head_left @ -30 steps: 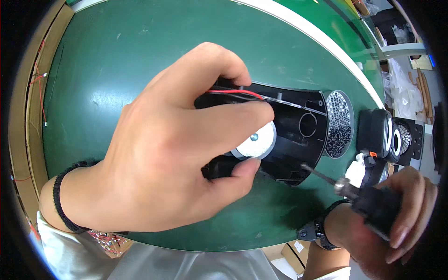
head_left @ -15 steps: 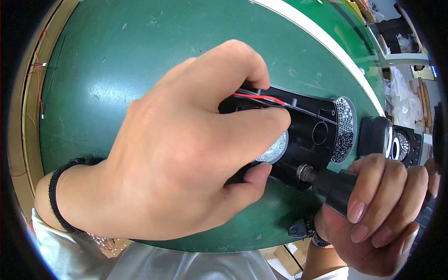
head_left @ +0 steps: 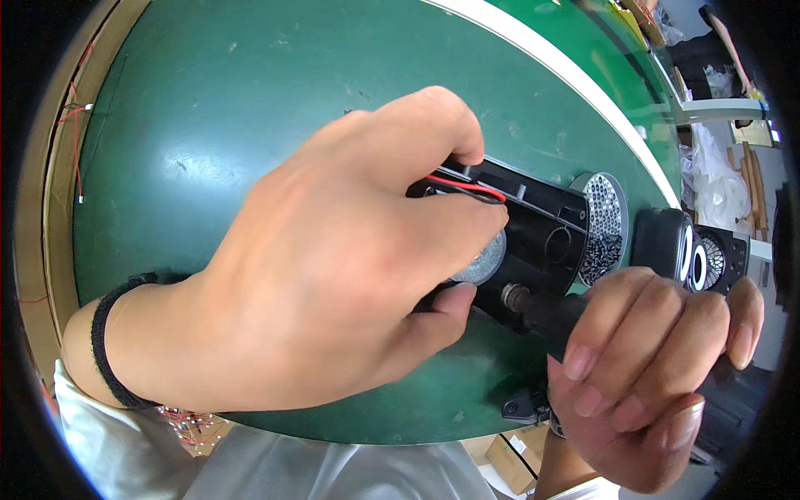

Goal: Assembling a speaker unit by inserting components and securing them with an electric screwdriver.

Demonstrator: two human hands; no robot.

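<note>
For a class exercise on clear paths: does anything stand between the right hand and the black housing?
Only the black driver held in the right hand; its metal collar overlaps the black housing in view. Nothing else visible intervenes. The left hand covers the housing's left part.

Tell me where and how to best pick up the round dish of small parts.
Probably pinch the far right rim of the round dish, coming from the upper right of the view. That edge looks free, whereas the black housing partly hides the left side and the right hand with the driver crowds the near end. Keep it level, since it's open and holds loose pieces.
</note>
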